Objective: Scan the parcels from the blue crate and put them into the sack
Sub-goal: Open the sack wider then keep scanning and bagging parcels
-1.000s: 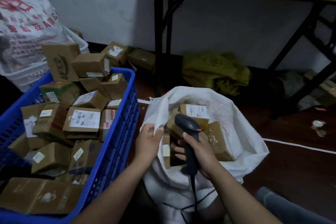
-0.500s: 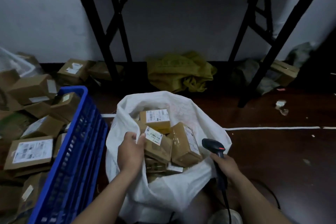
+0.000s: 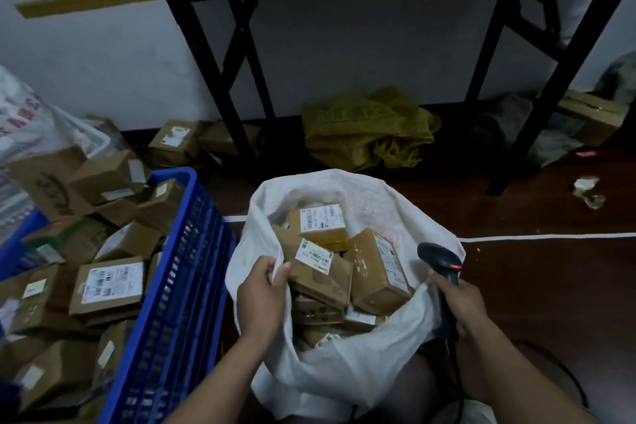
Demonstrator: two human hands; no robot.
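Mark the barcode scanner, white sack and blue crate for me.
barcode scanner (image 3: 440, 257), head view, on its black head above the grip.
white sack (image 3: 351, 368), head view, on the near outer wall.
blue crate (image 3: 186, 286), head view, on its slotted side wall.

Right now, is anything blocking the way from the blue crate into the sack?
Nothing visible does. The sack gapes open beside the blue crate; the left hand pinches its rim and the right hand holds the scanner at the opposite rim. Parcels inside are piled high.
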